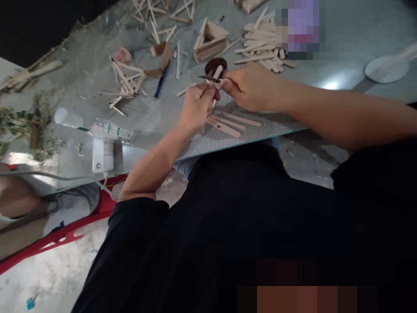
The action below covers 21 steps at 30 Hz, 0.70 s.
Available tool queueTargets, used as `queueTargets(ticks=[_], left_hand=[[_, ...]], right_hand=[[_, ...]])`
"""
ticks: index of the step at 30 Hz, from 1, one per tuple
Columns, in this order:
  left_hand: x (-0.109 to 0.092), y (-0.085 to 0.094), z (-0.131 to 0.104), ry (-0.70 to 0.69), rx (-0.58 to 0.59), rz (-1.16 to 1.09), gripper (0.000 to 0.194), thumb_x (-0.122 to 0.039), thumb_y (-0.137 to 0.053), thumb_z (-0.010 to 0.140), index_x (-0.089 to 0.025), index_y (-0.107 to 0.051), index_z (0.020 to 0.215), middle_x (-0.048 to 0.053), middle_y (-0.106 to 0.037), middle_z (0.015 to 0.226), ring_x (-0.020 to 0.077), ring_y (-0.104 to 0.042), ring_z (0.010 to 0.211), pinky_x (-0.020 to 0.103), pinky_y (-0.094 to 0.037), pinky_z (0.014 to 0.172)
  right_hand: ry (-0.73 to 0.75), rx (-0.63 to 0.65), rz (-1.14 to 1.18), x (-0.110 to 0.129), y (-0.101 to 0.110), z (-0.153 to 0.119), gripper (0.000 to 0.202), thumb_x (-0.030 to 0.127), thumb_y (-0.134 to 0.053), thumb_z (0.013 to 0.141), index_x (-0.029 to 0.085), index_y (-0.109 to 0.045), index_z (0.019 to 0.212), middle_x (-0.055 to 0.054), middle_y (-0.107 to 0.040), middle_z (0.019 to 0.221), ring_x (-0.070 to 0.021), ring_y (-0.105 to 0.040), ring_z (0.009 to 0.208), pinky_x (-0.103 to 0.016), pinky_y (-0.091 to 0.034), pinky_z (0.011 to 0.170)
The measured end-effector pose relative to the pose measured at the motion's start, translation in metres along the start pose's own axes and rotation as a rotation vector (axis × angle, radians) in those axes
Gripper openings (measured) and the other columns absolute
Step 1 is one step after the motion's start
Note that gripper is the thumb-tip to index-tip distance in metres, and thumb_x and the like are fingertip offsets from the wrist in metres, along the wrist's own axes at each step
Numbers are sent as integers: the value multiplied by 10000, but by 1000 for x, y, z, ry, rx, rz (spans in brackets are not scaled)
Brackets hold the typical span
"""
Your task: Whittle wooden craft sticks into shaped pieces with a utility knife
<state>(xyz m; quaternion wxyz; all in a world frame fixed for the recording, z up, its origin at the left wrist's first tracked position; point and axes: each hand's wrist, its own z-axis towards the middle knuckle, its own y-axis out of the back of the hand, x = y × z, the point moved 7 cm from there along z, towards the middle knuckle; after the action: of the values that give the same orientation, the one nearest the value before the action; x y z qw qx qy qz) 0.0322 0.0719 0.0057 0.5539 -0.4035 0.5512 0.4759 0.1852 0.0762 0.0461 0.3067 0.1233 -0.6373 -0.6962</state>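
Note:
My left hand (198,104) is closed on a wooden craft stick (217,71), held tilted above the table near its front edge. My right hand (249,87) pinches a thin, dark, pointed tool (208,78), perhaps a small blade. Its tip lies across the stick, just above my left fingers. Right behind my hands is a small round brown dish (213,64). Several loose craft sticks (233,124) lie flat in front, between my forearms. Beyond my right hand is a heap of craft sticks (259,43). A triangular stack of sticks (211,41) stands behind the dish.
Left of my hands are a blue pen (162,80), a bent cardboard strip (163,61) and a jumble of joined sticks (127,82). A white power adapter (103,155) with a cable sits by the table edge. At far left is another person's arm (18,193). A white round base (386,69) stands right.

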Motion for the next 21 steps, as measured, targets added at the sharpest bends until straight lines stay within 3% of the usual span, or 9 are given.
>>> queueTargets(ticks=[3,10,14,21], left_hand=[[-7,-1,1,8,-10,-86,436,-478,-597,1107,-237,-571,744,-107,-189,512,74,-107,415,290,-114,445],[-17,7,-3,-14,27,-165,395,-367,-553,1116,-213,-594,755,-98,-203,535,56,-89,432,265,-107,439],[-18,10,-2,-9,30,-123,407,-391,-557,1122,-227,-592,751,-95,-198,531,63,-89,421,282,-139,415],[-26,11,-4,-90,70,-84,391,-367,-569,1103,-218,-675,757,-86,-240,511,84,-93,454,337,-67,497]], right_hand=[[45,-57,40,0,5,1,652,529,-159,1187,223,-733,1240,-135,-798,1189,-303,-741,1043,-390,-477,870],[96,-83,44,-3,4,2,647,525,-183,1207,161,-713,1142,-143,-783,1053,-278,-729,940,-340,-392,766],[96,-72,1,-3,7,1,601,501,-206,1204,176,-707,1132,-134,-778,1034,-293,-735,941,-348,-384,756],[67,-57,-69,-5,11,-3,561,497,-254,1182,188,-718,1123,-139,-781,991,-340,-750,929,-380,-385,741]])
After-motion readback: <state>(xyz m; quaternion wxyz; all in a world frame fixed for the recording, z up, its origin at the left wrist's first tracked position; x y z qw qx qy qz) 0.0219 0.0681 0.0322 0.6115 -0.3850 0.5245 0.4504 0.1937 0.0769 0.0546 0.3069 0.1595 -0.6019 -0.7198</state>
